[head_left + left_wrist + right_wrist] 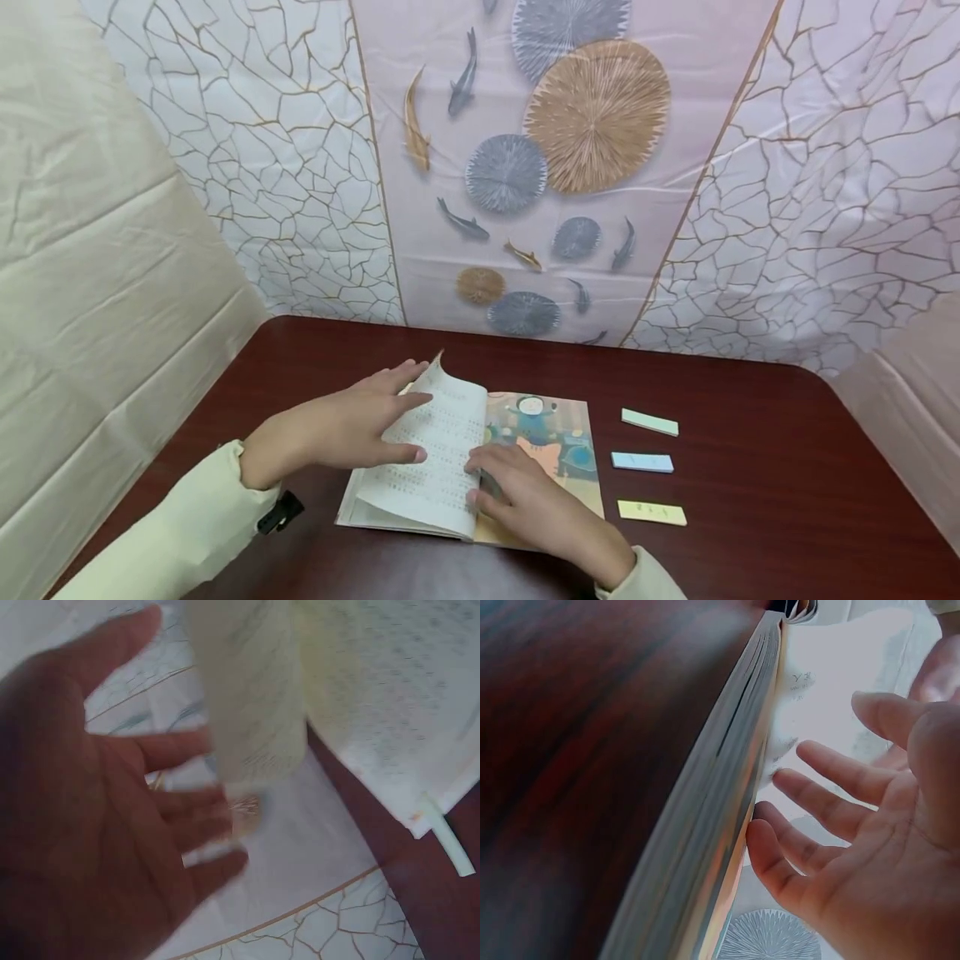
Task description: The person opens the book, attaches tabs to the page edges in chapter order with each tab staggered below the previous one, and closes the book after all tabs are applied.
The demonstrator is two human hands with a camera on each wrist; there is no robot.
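Observation:
An illustrated book (442, 454) lies spread on the table, with a text page (255, 690) lifted and curving up on its left side. Over that page is my left hand (341, 425), its fingers spread and fairly straight; in the left wrist view the fingertips reach behind the page's edge. My right hand (536, 500) is over the colourful right-hand page (581, 417), fingertips near the book's middle fold. Seen in the right wrist view, the right fingers (829, 802) are loosely bent beside the stacked page edges, pinching nothing.
Right of the book lie three sticky-note pads: green (649, 422), blue (642, 462) and yellow (652, 512). The dark red table (750, 467) ends at a patterned cloth backdrop (510, 250). A small black clip-like object (281, 512) hangs at the left sleeve.

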